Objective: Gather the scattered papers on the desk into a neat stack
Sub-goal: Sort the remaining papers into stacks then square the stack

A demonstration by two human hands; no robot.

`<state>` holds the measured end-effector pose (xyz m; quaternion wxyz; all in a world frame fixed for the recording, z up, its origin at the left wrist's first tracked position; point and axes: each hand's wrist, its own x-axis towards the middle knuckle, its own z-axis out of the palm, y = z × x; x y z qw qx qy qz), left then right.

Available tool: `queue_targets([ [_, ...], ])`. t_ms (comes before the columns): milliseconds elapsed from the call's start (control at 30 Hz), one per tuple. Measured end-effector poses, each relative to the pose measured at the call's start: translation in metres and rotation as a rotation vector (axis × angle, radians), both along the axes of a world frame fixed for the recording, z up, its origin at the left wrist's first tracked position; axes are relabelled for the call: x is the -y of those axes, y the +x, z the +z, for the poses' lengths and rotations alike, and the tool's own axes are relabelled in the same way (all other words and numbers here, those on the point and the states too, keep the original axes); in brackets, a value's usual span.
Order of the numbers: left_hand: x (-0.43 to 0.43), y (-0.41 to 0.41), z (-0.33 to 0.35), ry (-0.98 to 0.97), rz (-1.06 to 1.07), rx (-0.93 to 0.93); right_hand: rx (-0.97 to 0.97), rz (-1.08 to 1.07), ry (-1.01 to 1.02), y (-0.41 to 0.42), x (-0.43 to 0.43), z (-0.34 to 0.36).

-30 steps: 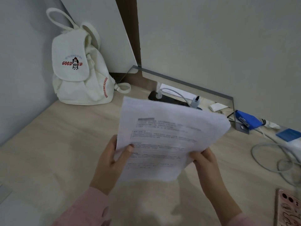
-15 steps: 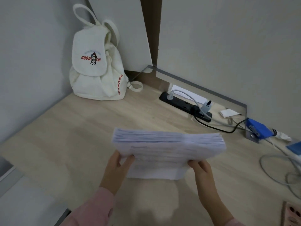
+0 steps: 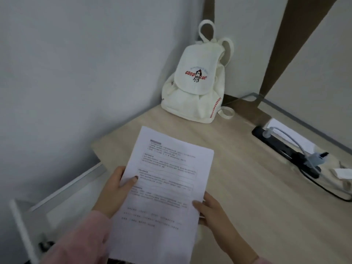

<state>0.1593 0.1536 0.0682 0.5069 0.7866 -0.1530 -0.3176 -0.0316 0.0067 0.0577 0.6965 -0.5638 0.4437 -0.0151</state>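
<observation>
A stack of white printed papers (image 3: 163, 187) is held above the left end of the light wooden desk (image 3: 247, 197), its printed top sheet facing me. My left hand (image 3: 116, 189) grips the stack's left edge, thumb lying on the top sheet. My right hand (image 3: 211, 210) holds the lower right edge, thumb on top and fingers underneath. The sheets look aligned into one block. Pink sleeves cover both forearms.
A white backpack (image 3: 196, 86) stands in the desk's far corner against the wall. A black power strip (image 3: 285, 151) with plugged cables lies along the back right. The desk's left edge (image 3: 97, 151) drops off beside a grey wall.
The stack was tipped on edge half a second ago; now it faces up toward me. The view has swung to the left, and the papers sit nearer the desk's left end.
</observation>
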Motion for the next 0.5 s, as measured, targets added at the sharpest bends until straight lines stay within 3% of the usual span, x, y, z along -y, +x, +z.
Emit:
queue_targets([
  [300,-0.143,0.097,-0.032,0.362,0.111,-0.025,-0.101,0.201,0.331,0.124,-0.125,-0.066],
  [500,-0.184,0.137,-0.067,0.653,-0.018,-0.019,-0.236,0.237,0.718,0.158,-0.18,-0.1],
])
